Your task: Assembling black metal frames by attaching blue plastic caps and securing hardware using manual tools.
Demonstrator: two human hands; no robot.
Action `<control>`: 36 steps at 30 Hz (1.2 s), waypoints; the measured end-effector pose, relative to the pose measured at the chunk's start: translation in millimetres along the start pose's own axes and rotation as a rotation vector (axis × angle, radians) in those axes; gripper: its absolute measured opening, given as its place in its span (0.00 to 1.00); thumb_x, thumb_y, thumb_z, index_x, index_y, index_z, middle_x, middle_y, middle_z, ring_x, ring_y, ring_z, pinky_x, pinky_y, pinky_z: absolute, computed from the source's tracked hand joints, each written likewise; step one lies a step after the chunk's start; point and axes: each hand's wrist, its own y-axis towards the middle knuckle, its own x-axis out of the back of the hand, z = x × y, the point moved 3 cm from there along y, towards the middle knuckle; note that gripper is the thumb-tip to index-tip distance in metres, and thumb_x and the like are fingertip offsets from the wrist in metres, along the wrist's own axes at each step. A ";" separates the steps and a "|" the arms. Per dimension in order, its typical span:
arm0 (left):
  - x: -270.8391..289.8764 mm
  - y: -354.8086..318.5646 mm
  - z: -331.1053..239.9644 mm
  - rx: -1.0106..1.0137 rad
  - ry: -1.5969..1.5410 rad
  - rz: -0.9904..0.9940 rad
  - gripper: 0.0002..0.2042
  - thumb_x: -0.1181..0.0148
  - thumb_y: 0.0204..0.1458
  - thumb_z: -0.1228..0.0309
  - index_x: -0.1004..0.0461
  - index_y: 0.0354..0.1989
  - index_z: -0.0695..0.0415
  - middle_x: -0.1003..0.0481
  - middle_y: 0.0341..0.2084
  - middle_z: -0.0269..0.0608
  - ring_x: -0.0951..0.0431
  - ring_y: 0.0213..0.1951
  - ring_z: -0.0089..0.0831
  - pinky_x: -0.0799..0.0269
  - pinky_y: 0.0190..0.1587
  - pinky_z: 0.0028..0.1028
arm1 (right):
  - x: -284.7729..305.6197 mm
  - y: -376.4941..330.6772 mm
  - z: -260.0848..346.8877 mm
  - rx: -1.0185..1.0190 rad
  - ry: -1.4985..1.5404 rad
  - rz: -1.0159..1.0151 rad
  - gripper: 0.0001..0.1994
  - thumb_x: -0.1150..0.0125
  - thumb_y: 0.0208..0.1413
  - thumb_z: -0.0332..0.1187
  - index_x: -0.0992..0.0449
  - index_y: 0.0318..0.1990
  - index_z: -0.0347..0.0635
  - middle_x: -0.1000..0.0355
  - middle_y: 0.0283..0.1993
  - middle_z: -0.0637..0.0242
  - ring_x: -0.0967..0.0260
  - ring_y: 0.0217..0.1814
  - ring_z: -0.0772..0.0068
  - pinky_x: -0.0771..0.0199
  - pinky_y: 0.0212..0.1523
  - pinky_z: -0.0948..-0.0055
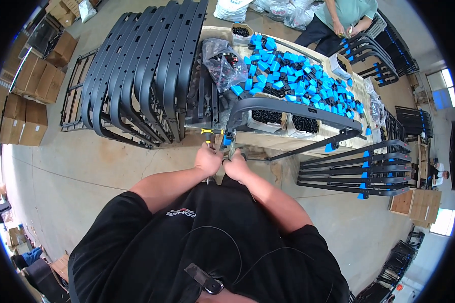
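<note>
Left hand [208,160]: wrapped round your yellow hammer [208,132]; a stray swing could catch the other.
Right hand [236,163]: clamped on a silvery tool [232,147]; slack grip could slip.
Blue cap [227,141]: at the black frame's [293,106] end; off-centre knocks could crack it.

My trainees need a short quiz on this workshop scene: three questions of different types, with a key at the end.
1. Multiple choice: what colours are the small pieces heaped on the table?
a) red and white
b) blue and black
c) green and yellow

2. True or false: the black sleeves are short, leaving the forearms uncovered.

3. Short answer: which of the wearer's hands holds the yellow-headed tool?

Key:
1. b
2. True
3. The left hand
</note>
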 end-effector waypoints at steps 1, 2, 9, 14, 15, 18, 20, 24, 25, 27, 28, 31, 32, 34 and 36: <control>2.4 1.1 -0.9 -0.022 0.028 -0.005 0.17 0.36 0.48 0.65 0.29 0.41 0.65 0.21 0.29 0.53 0.19 0.35 0.48 0.24 0.41 0.41 | 0.9 -1.4 3.9 0.001 0.000 -0.004 0.30 0.42 0.57 0.37 0.43 0.57 0.19 0.30 0.55 0.27 0.30 0.61 0.36 0.30 0.61 0.53; 1.5 2.2 2.5 -0.026 0.028 -0.006 0.17 0.36 0.48 0.65 0.29 0.41 0.65 0.21 0.29 0.53 0.19 0.35 0.48 0.24 0.41 0.41 | 1.4 -3.2 7.3 -0.026 0.003 0.007 0.30 0.41 0.57 0.38 0.42 0.57 0.19 0.31 0.56 0.28 0.30 0.62 0.36 0.30 0.61 0.54; -6.0 17.2 27.3 -0.083 -0.212 -0.002 0.12 0.33 0.52 0.67 0.28 0.37 0.60 0.27 0.23 0.34 0.27 0.25 0.26 0.29 0.29 0.30 | -9.3 7.5 -9.6 -0.030 0.498 0.063 0.19 0.45 0.62 0.31 0.35 0.56 0.29 0.26 0.41 0.54 0.27 0.31 0.70 0.25 0.33 0.65; 10.0 27.0 -15.9 0.226 -0.720 0.223 0.12 0.38 0.61 0.61 0.31 0.27 0.49 0.38 0.16 0.25 0.43 0.16 0.19 0.46 0.19 0.26 | 13.0 10.8 -48.0 -0.080 0.815 -0.279 0.08 0.48 0.64 0.28 0.31 0.47 0.34 0.28 0.33 0.61 0.27 0.30 0.68 0.25 0.29 0.66; 16.1 32.5 -16.1 0.218 -0.724 0.229 0.12 0.38 0.61 0.61 0.31 0.27 0.49 0.38 0.16 0.25 0.43 0.16 0.19 0.46 0.19 0.26 | 23.3 10.3 -62.0 -0.171 1.086 -0.336 0.05 0.48 0.64 0.27 0.30 0.44 0.36 0.30 0.31 0.63 0.28 0.30 0.67 0.25 0.29 0.67; 19.9 36.2 -9.7 0.323 -0.952 0.389 0.14 0.40 0.61 0.56 0.33 0.28 0.48 0.41 0.16 0.25 0.48 0.15 0.21 0.52 0.19 0.27 | 60.6 -10.1 -87.2 -0.182 1.042 -0.333 0.03 0.47 0.62 0.27 0.31 0.42 0.39 0.32 0.29 0.65 0.28 0.29 0.67 0.26 0.27 0.68; 21.7 26.3 -18.7 0.362 -0.999 0.281 0.15 0.40 0.62 0.57 0.35 0.26 0.46 0.43 0.15 0.24 0.48 0.15 0.20 0.53 0.19 0.26 | 83.9 -30.7 -110.5 -0.185 0.936 -0.382 0.03 0.46 0.61 0.27 0.30 0.39 0.39 0.31 0.28 0.65 0.29 0.28 0.68 0.27 0.27 0.69; 31.4 32.3 28.9 0.393 -1.076 0.111 0.13 0.45 0.63 0.58 0.34 0.27 0.47 0.41 0.17 0.26 0.43 0.17 0.21 0.49 0.20 0.26 | 107.3 -77.5 -160.9 -0.159 0.200 -0.445 0.04 0.44 0.56 0.29 0.27 0.36 0.39 0.30 0.27 0.66 0.31 0.27 0.74 0.31 0.27 0.71; 36.9 21.9 27.1 0.346 -0.905 0.103 0.13 0.46 0.63 0.58 0.33 0.28 0.49 0.39 0.18 0.28 0.42 0.17 0.22 0.47 0.19 0.27 | 111.0 -88.5 -173.7 -0.166 0.216 -0.485 0.04 0.44 0.56 0.29 0.27 0.36 0.39 0.30 0.27 0.66 0.31 0.27 0.74 0.31 0.27 0.71; 46.1 3.3 45.0 0.218 -0.646 0.143 0.12 0.46 0.63 0.60 0.31 0.31 0.54 0.37 0.18 0.30 0.40 0.16 0.21 0.44 0.18 0.27 | 114.5 -107.6 -187.5 -0.021 0.180 -0.532 0.08 0.44 0.56 0.29 0.23 0.40 0.37 0.30 0.26 0.66 0.33 0.27 0.77 0.32 0.28 0.72; 47.6 -5.8 53.6 0.161 -0.527 0.143 0.12 0.47 0.64 0.61 0.30 0.32 0.55 0.36 0.18 0.31 0.40 0.16 0.21 0.44 0.18 0.27 | 124.3 -127.9 -160.1 -0.182 0.329 -0.411 0.16 0.41 0.55 0.35 0.24 0.46 0.33 0.25 0.37 0.49 0.26 0.43 0.61 0.28 0.45 0.62; 34.4 -26.2 31.0 -0.251 -0.282 0.194 0.11 0.48 0.64 0.66 0.28 0.34 0.61 0.33 0.19 0.32 0.37 0.17 0.19 0.41 0.19 0.26 | 148.9 -137.1 -153.5 -0.068 0.308 -0.364 0.19 0.38 0.57 0.40 0.24 0.49 0.33 0.24 0.40 0.53 0.27 0.43 0.63 0.28 0.47 0.63; 27.3 -34.4 -0.4 -0.267 -0.265 0.212 0.11 0.48 0.64 0.66 0.28 0.34 0.61 0.33 0.19 0.32 0.37 0.17 0.19 0.41 0.19 0.26 | 158.3 -137.2 -150.7 -0.072 0.329 -0.383 0.19 0.38 0.57 0.40 0.24 0.49 0.33 0.24 0.40 0.53 0.27 0.43 0.63 0.28 0.47 0.63; 8.9 -76.7 -99.6 -0.506 -0.063 0.251 0.13 0.48 0.64 0.66 0.26 0.35 0.64 0.26 0.23 0.44 0.25 0.28 0.30 0.30 0.34 0.33 | 173.9 -134.5 -126.7 0.190 0.438 -0.381 0.23 0.36 0.61 0.46 0.26 0.52 0.33 0.23 0.42 0.60 0.28 0.43 0.65 0.28 0.48 0.64; -30.4 -81.0 -151.9 -0.564 0.074 0.406 0.12 0.46 0.63 0.66 0.25 0.38 0.65 0.25 0.24 0.47 0.24 0.28 0.31 0.29 0.34 0.35 | 186.5 -125.9 -107.2 0.223 0.513 -0.339 0.25 0.37 0.62 0.49 0.26 0.53 0.34 0.24 0.42 0.63 0.28 0.43 0.67 0.27 0.47 0.66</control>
